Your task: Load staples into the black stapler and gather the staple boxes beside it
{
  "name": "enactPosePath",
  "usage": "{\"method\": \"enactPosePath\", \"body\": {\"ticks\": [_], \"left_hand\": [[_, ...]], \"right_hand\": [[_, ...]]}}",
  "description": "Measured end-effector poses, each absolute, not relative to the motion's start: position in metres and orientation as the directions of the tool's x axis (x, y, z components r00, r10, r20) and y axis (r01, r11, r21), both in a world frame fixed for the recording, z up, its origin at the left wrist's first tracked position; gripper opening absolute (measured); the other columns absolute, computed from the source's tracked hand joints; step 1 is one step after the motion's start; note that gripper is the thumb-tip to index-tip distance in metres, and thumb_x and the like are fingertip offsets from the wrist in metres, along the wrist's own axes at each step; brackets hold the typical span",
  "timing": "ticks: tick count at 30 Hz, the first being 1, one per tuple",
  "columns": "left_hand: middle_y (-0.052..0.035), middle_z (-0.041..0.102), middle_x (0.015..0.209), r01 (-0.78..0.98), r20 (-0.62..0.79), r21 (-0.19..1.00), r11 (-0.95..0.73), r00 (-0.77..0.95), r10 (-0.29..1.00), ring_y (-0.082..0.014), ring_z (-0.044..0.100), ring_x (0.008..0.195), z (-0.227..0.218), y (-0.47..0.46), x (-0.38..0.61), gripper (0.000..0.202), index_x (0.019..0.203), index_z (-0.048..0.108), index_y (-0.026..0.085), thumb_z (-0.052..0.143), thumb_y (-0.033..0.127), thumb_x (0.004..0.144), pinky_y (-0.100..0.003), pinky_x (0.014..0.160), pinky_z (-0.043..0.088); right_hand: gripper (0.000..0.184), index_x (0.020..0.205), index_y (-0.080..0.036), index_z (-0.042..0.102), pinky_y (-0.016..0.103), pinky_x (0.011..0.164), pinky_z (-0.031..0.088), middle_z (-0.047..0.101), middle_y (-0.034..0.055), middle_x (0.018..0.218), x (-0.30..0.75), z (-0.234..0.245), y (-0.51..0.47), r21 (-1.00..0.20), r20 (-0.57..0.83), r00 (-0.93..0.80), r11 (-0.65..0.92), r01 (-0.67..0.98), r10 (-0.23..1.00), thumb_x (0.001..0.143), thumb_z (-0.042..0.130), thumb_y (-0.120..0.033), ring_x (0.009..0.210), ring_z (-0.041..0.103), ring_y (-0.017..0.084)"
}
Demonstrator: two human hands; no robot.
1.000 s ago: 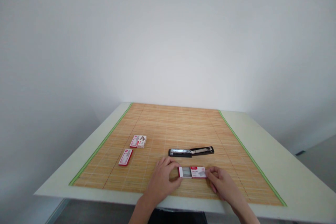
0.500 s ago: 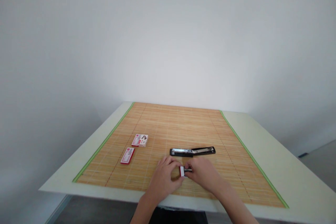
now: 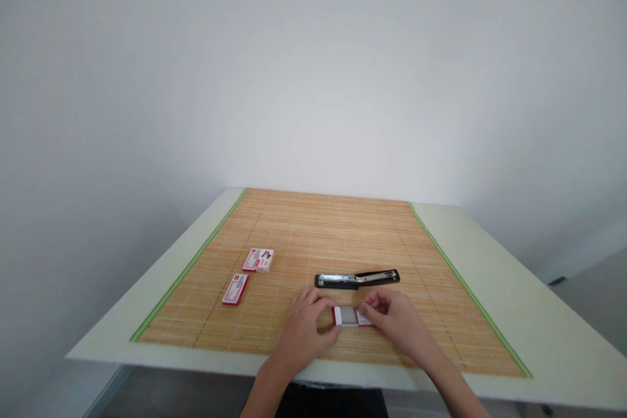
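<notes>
My left hand (image 3: 306, 323) clasped the left end of the half-open box (image 3: 349, 316), low and just right of centre in the frame. My right hand (image 3: 396, 321) bent over its other end; whether those fingers gripped anything, I couldn't tell. The opened stapler (image 3: 337, 281) lay just above.

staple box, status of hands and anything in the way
Left hand gripping staple box; right hand at its cover, grip unclear. Box partly open. Open stapler beyond, not blocking.
</notes>
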State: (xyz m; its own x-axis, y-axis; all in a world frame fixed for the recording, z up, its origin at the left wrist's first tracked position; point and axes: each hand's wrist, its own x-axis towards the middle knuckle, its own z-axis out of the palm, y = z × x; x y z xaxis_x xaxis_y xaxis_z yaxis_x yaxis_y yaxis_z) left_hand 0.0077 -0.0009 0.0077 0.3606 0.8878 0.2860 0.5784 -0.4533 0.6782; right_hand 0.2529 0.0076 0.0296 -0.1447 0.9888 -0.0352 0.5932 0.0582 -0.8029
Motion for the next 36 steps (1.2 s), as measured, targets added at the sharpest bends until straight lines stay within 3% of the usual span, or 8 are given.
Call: {"method": "enactPosePath", "body": {"ticks": [9, 12, 15, 19, 25, 29, 33, 36], "left_hand": [[-0.0015, 0.066, 0.113, 0.576, 0.262, 0.691, -0.437, 0.364, 0.894, -0.0271, 0.058, 0.112, 0.011, -0.002, 0.006, 0.034, 0.11, 0.07, 0.033, 0.077, 0.022, 0.079, -0.042, 0.099, 0.044], [-0.0017, 0.066, 0.116, 0.568, 0.252, 0.702, -0.429, 0.365, 0.896, -0.0276, 0.057, 0.115, 0.011, -0.002, 0.005, 0.038, 0.115, 0.069, 0.034, 0.079, 0.026, 0.079, -0.042, 0.101, 0.043], [-0.0018, 0.066, 0.118, 0.561, 0.234, 0.715, -0.417, 0.37, 0.899, -0.0278, 0.057, 0.115, 0.008, -0.001, 0.003, 0.039, 0.116, 0.069, 0.034, 0.081, 0.029, 0.079, -0.041, 0.101, 0.043], [-0.001, 0.067, 0.117, 0.562, 0.211, 0.717, -0.413, 0.39, 0.896, -0.0272, 0.057, 0.114, 0.007, 0.002, 0.002, 0.032, 0.112, 0.073, 0.035, 0.081, 0.033, 0.081, -0.041, 0.099, 0.043], [-0.0005, 0.068, 0.113, 0.56, 0.191, 0.716, -0.416, 0.416, 0.889, -0.0271, 0.059, 0.11, 0.007, 0.005, 0.003, 0.037, 0.115, 0.075, 0.04, 0.083, 0.037, 0.08, -0.041, 0.097, 0.044], [-0.0014, 0.068, 0.113, 0.529, 0.194, 0.744, -0.408, 0.413, 0.89, -0.0271, 0.06, 0.108, 0.002, 0.005, 0.0, 0.045, 0.12, 0.073, 0.039, 0.086, 0.04, 0.077, -0.04, 0.096, 0.046], [-0.0027, 0.066, 0.102, 0.556, 0.236, 0.768, -0.318, 0.215, 0.948, -0.0234, 0.062, 0.095, -0.002, 0.015, -0.009, 0.026, 0.109, 0.073, 0.029, 0.072, 0.045, 0.089, -0.036, 0.087, 0.048], [-0.0042, 0.065, 0.109, 0.652, 0.307, 0.696, -0.302, 0.11, 0.945, -0.0257, 0.059, 0.105, -0.002, 0.033, -0.015, 0.029, 0.115, 0.069, 0.028, 0.072, 0.04, 0.089, -0.039, 0.095, 0.045]], "right_hand": [[0.029, 0.087, -0.021, 0.074, 0.028, 0.058, 0.038, 0.067, 0.0006, 0.069, 0.285, 0.026, -0.002, -0.674, -0.061, -0.094, 0.028, 0.739, 0.994, 0.09, 0.061, -0.047, 0.063, 0.059, 0.017], [0.031, 0.106, -0.023, 0.072, 0.028, 0.059, 0.037, 0.063, -0.0021, 0.069, 0.299, 0.025, -0.007, -0.626, -0.024, -0.088, 0.053, 0.778, 0.996, 0.087, 0.066, -0.046, 0.063, 0.058, 0.018], [0.046, 0.127, -0.026, 0.065, 0.028, 0.062, 0.041, 0.064, -0.0025, 0.076, 0.31, 0.021, -0.011, -0.653, -0.025, -0.184, 0.123, 0.748, 0.983, 0.084, 0.07, -0.041, 0.068, 0.06, 0.018], [0.033, 0.119, -0.026, 0.071, 0.028, 0.066, 0.043, 0.065, -0.0001, 0.083, 0.306, 0.015, -0.013, -0.682, -0.01, -0.256, 0.18, 0.708, 0.967, 0.088, 0.066, -0.036, 0.073, 0.06, 0.018], [0.025, 0.106, -0.025, 0.074, 0.026, 0.063, 0.041, 0.062, -0.0015, 0.078, 0.275, 0.016, -0.013, -0.675, 0.021, -0.278, 0.219, 0.705, 0.96, 0.082, 0.072, -0.031, 0.069, 0.057, 0.016], [0.034, 0.112, -0.026, 0.072, 0.027, 0.066, 0.042, 0.064, -0.0011, 0.082, 0.262, 0.024, -0.014, -0.66, 0.041, -0.276, 0.233, 0.715, 0.96, 0.079, 0.075, -0.03, 0.072, 0.059, 0.017], [0.036, 0.123, -0.029, 0.071, 0.029, 0.071, 0.045, 0.065, 0.0012, 0.086, 0.252, 0.034, -0.013, -0.663, 0.045, -0.27, 0.231, 0.712, 0.962, 0.088, 0.069, -0.038, 0.077, 0.062, 0.02], [0.023, 0.112, -0.032, 0.077, 0.028, 0.075, 0.045, 0.066, 0.0022, 0.091, 0.245, 0.039, -0.011, -0.643, 0.038, -0.308, 0.259, 0.721, 0.951, 0.092, 0.065, -0.037, 0.082, 0.064, 0.02]]}}
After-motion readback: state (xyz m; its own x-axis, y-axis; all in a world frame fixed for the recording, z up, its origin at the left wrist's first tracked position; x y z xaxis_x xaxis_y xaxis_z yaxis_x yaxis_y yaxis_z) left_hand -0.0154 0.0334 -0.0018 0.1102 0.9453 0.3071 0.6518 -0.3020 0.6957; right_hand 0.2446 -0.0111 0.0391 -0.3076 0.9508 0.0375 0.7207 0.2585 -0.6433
